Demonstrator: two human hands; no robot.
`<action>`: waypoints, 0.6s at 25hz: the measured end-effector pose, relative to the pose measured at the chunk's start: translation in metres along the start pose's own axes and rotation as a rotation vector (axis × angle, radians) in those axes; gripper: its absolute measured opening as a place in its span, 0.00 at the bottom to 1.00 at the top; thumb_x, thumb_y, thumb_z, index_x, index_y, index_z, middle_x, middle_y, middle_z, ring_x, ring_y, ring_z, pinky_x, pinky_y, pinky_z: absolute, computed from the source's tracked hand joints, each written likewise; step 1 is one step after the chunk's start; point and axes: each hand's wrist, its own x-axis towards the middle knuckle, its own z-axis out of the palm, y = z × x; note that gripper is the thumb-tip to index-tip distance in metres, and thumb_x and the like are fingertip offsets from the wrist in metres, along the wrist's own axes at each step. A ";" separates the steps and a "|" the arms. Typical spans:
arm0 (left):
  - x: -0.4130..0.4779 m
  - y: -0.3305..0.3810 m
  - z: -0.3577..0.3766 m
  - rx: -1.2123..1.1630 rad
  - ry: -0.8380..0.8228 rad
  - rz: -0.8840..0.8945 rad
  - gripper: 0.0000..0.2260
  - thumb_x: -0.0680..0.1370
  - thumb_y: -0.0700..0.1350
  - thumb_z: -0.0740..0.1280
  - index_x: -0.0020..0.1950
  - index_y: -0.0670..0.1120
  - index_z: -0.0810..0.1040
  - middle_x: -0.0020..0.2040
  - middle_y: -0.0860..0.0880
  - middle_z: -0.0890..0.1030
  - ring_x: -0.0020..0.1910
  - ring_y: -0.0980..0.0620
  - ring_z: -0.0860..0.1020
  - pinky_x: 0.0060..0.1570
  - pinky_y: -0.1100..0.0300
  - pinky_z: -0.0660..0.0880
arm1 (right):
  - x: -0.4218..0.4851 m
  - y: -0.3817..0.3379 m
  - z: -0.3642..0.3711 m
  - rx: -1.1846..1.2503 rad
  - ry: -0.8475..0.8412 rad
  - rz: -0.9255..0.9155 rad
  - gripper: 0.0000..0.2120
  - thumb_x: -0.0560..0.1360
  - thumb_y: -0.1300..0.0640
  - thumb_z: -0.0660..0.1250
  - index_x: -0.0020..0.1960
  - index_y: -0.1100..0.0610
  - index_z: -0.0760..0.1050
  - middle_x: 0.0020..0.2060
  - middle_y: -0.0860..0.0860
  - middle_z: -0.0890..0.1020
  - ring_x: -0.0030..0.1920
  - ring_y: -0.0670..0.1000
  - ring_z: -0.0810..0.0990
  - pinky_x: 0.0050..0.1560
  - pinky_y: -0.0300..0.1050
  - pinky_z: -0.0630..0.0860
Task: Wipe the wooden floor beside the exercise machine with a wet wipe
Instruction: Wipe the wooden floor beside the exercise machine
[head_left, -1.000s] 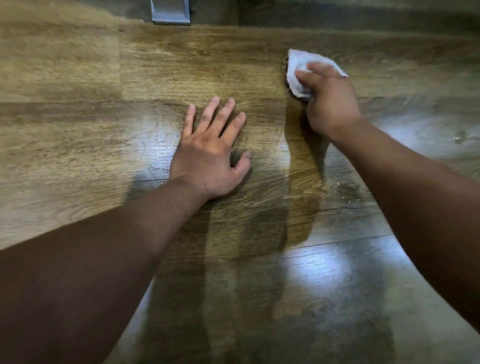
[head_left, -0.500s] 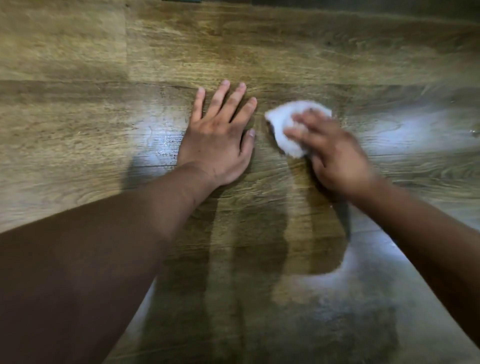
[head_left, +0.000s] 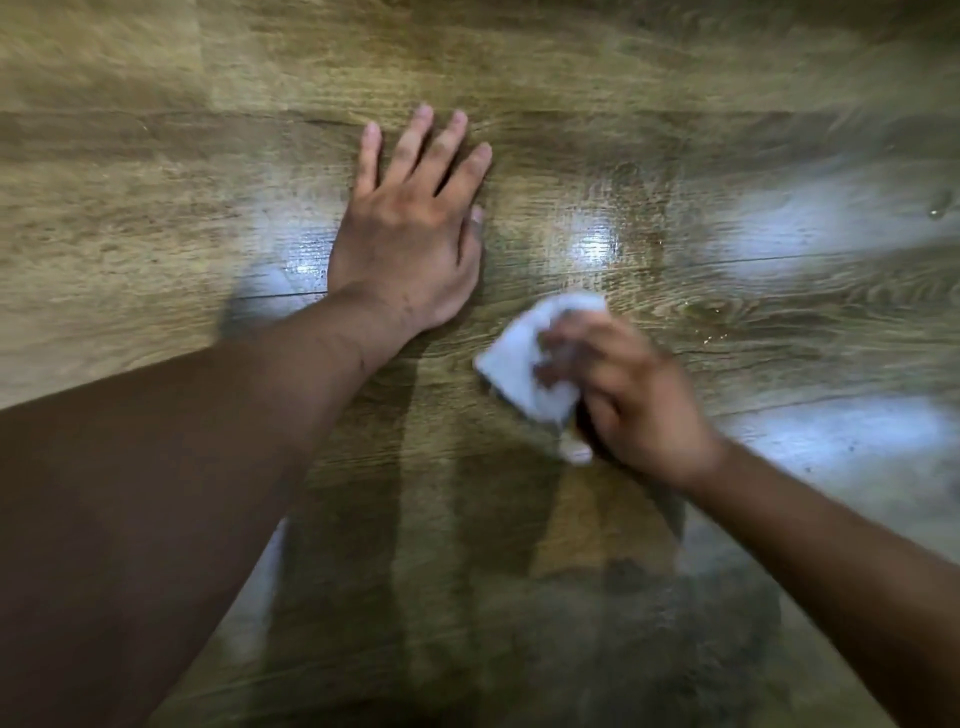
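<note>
You are pressing the crumpled white wet wipe (head_left: 524, 364) onto the brown wood-grain floor (head_left: 156, 208) with your right hand (head_left: 639, 400), fingers curled over it. Your left hand (head_left: 410, 244) is bracing flat, fingers straight and slightly apart. Wet sheen is showing nearby; the duller outer planks are probably awaiting wiping.

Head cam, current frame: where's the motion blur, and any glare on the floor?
Head view: right hand and the wet wipe it holds are smeared by motion blur; left hand, flat on the wooden floor, is sharper. Head view: white glare patches on the planks, arm shadows below, top right corner streaky.
</note>
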 end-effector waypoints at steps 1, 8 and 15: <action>0.000 -0.001 0.000 0.003 -0.007 -0.006 0.24 0.81 0.51 0.52 0.77 0.48 0.63 0.79 0.47 0.60 0.79 0.44 0.53 0.76 0.41 0.45 | 0.028 0.011 -0.002 -0.028 0.066 0.040 0.18 0.71 0.67 0.57 0.52 0.61 0.83 0.58 0.58 0.82 0.64 0.56 0.75 0.70 0.39 0.66; 0.000 -0.002 0.001 -0.001 -0.011 -0.002 0.23 0.81 0.49 0.51 0.77 0.46 0.63 0.79 0.47 0.59 0.79 0.46 0.52 0.77 0.43 0.43 | 0.105 0.015 0.006 -0.013 0.305 0.174 0.20 0.69 0.69 0.59 0.55 0.64 0.82 0.58 0.61 0.82 0.62 0.60 0.78 0.69 0.37 0.65; 0.000 -0.001 0.003 -0.021 0.039 -0.007 0.24 0.81 0.49 0.53 0.77 0.46 0.64 0.79 0.47 0.61 0.79 0.45 0.54 0.77 0.43 0.45 | -0.056 -0.031 0.016 -0.094 0.032 0.053 0.15 0.72 0.61 0.64 0.56 0.62 0.82 0.58 0.59 0.80 0.62 0.61 0.76 0.64 0.55 0.72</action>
